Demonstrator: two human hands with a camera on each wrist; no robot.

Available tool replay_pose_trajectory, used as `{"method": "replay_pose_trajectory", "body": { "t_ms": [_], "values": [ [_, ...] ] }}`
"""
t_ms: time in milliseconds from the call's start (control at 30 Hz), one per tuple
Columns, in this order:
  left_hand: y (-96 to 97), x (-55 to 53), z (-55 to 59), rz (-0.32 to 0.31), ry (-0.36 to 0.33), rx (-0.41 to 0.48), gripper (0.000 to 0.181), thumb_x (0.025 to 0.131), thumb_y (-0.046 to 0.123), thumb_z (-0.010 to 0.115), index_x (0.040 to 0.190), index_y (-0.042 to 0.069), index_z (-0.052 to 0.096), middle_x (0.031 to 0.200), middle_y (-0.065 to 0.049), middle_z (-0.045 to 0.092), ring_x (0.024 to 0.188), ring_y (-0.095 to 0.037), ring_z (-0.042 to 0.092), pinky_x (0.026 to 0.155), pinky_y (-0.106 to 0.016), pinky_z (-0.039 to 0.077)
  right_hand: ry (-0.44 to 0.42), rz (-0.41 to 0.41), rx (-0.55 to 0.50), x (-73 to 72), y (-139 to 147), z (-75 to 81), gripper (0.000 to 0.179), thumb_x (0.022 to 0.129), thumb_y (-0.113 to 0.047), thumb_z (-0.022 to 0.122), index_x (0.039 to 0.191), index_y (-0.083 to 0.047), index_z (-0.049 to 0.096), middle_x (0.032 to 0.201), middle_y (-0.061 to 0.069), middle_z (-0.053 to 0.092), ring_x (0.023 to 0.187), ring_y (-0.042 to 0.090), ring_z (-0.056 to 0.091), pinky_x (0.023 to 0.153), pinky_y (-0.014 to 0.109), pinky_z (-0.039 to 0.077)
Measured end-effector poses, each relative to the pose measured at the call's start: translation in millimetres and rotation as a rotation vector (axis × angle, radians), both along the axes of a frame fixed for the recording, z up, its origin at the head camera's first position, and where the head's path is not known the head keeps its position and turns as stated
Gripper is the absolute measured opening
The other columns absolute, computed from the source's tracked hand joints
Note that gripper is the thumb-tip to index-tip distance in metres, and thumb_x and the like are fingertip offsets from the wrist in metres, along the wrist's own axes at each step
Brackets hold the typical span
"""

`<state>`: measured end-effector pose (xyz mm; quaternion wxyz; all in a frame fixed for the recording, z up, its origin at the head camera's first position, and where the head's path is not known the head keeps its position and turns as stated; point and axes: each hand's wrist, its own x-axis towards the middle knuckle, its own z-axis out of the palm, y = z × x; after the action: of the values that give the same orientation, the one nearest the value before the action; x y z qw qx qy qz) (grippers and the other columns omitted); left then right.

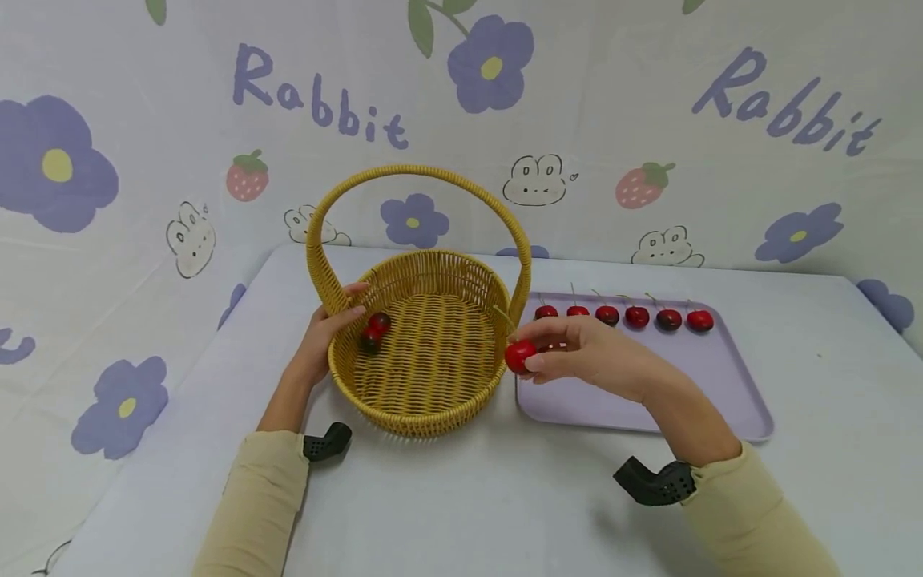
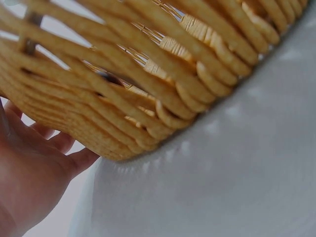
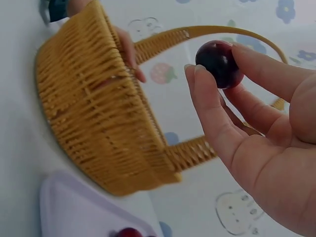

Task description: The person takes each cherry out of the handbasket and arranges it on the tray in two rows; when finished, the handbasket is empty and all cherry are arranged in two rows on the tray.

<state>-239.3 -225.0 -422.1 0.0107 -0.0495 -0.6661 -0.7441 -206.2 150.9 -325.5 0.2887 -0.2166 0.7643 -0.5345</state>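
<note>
A yellow wicker basket [image 1: 418,417] with a tall arched handle [image 1: 421,170] stands upright on the table. My left hand [image 1: 323,336] grips its left rim beside the handle's foot; in the left wrist view the thumb and fingers lie against the weave [image 2: 98,123]. Two dark red cherries [image 1: 376,330] lie inside the basket at the left. My right hand [image 1: 598,357] pinches a red cherry [image 1: 520,357] between thumb and fingertips, near the basket's right rim. In the right wrist view this cherry [image 3: 217,63] is held up above the rim, its stem partly hidden by the fingers.
To the right lies a lilac tray [image 1: 707,401], its left edge close beside the basket. Several cherries [image 1: 637,317] with stems line its far side; my right hand partly covers this tray. A printed cloth [image 1: 461,136] hangs behind the white table [image 1: 461,505].
</note>
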Motion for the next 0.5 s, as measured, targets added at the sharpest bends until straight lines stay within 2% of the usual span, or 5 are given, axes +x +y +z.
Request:
{"method": "replay_pose_trajectory", "body": {
  "t_ms": [200, 367, 500],
  "values": [
    [-0.6, 1.8, 0.5, 0.002, -0.007, -0.004, 0.05, 0.096, 0.013, 0.051, 0.142, -0.002, 0.038, 0.145, -0.017, 0.034, 0.132, -0.028, 0.032, 0.11, -0.043, 0.021, 0.081, -0.096, -0.039, 4.0, 36.8, 9.9, 0.039, 0.092, -0.019, 0.064, 0.128, -0.007, 0.056, 0.119, 0.012, 0.059, 0.1, 0.031, 0.061, 0.086, 0.034, 0.048],
    [-1.7, 1.6, 1.2, 0.009, -0.006, -0.003, 0.049, 0.096, 0.012, 0.052, 0.141, -0.002, 0.039, 0.146, -0.016, 0.034, 0.133, -0.028, 0.031, 0.11, -0.044, 0.02, 0.144, -0.149, -0.143, 0.2, 72.7, 17.1, 0.03, 0.097, -0.009, 0.055, 0.127, -0.013, 0.057, 0.122, 0.007, 0.054, 0.1, 0.022, 0.062, 0.087, 0.025, 0.048],
    [-0.4, 0.9, 1.1, 0.012, -0.006, -0.002, 0.048, 0.096, 0.01, 0.05, 0.141, -0.003, 0.038, 0.147, -0.016, 0.033, 0.135, -0.028, 0.029, 0.111, -0.044, 0.019, 0.155, -0.176, -0.26, -8.0, 101.7, 16.1, 0.032, 0.098, -0.001, 0.048, 0.126, -0.014, 0.058, 0.121, 0.004, 0.055, 0.098, 0.018, 0.062, 0.087, 0.021, 0.047]
  ]
}}
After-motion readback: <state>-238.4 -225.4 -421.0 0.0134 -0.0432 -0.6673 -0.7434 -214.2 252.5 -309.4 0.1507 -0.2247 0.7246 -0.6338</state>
